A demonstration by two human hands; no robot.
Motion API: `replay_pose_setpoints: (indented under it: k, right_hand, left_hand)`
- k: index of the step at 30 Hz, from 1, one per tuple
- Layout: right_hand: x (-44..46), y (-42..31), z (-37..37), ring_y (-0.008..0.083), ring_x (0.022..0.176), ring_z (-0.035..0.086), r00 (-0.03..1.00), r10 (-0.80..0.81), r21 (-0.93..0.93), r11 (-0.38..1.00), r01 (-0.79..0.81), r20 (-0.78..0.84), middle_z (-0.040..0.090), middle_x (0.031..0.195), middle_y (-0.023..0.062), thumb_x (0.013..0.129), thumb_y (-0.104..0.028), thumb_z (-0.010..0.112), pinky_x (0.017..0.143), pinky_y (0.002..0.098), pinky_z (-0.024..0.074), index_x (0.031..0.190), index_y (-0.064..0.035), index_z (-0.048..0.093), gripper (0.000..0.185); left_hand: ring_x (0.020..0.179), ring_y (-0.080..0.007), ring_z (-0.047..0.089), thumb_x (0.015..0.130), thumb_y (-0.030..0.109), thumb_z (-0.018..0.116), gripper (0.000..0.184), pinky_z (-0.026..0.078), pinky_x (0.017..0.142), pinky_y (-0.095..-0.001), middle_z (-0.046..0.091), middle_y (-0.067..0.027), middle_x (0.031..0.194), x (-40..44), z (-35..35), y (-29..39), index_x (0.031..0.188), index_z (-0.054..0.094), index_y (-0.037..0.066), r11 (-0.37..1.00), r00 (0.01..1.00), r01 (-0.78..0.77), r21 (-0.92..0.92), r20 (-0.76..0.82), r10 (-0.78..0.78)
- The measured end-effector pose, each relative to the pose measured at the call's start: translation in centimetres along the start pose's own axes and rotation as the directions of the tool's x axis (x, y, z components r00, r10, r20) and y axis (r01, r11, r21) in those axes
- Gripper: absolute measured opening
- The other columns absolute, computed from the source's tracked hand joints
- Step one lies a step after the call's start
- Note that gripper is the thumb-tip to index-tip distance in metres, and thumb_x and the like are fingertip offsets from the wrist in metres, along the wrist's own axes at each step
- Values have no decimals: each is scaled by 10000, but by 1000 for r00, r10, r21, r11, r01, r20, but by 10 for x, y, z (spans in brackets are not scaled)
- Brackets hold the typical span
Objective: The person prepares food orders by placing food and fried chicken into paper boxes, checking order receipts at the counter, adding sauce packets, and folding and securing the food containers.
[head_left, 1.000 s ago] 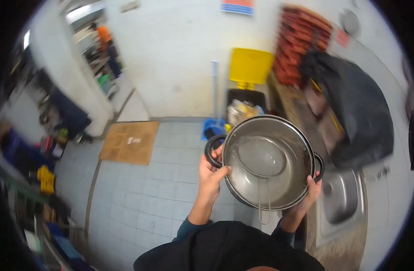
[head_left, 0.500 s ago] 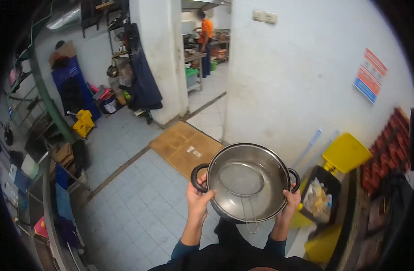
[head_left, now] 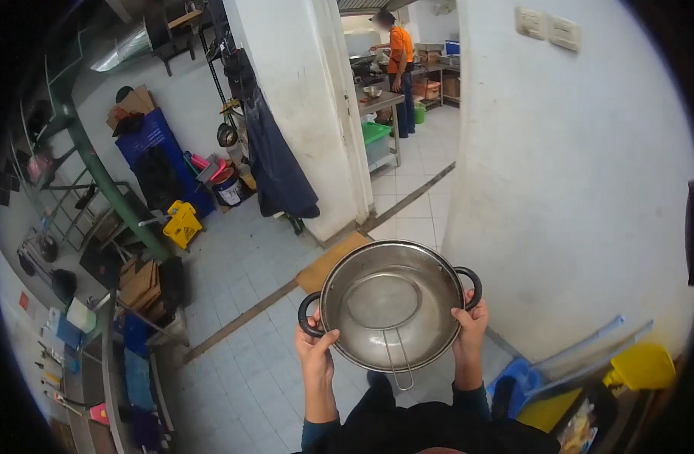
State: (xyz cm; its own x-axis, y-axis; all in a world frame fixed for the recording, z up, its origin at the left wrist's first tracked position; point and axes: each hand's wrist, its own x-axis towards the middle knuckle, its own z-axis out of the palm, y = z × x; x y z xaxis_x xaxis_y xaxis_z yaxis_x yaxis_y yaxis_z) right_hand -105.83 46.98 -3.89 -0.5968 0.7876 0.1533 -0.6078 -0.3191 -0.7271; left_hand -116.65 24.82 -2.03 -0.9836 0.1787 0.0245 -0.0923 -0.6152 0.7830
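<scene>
Held out in front of me is a wide steel pot (head_left: 354, 349) with two black side handles. My left hand (head_left: 317, 354) grips its left handle, thumb over the rim. On the other side, my right hand (head_left: 469, 327) is closed around the right handle, its thumb also at the rim. Inside the pot lies a round wire-mesh strainer (head_left: 385, 301); its looped wire handle crosses the near rim and sticks out towards me. Part of each hand's fingers is hidden beneath the handles.
A flat cardboard sheet (head_left: 328, 259) lies before a doorway. Beyond it, a person in orange (head_left: 401, 53) stands by a metal table (head_left: 382, 104). To the left are a yellow mop bucket (head_left: 182, 225) and a metal counter (head_left: 107, 356); at right, a yellow-lidded bin (head_left: 642, 367) and blue dustpan (head_left: 517, 378).
I have moved closer to the doorway, and the view has turned leftwards. The pot and strainer stay in both hands, and the pot now covers more of the cardboard.
</scene>
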Motion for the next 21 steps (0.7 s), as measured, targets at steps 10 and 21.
replay_pose_setpoints:
  k: [10,21]
  right_hand:
    - [285,122,40,235,1001,535,995,42,-26,999,-45,-92,511,1122,177,620,123,497,853,314,437,1041,-31,396,460]
    - [626,211,47,243,1017,533,995,-17,-81,997,8,-103,500,1162,199,610,116,485,866,328,433,1010,-33,409,434]
  left_hand:
    - [973,-179,488,714,35,583,221,319,889,-316,543,-85,1020,295,66,-93,881,450,91,994,998,61,-96,32,-58]
    - [973,-202,496,709,46,556,165,327,907,-343,552,-91,1003,604,189,-236,828,448,85,984,994,101,-149,62,-93]
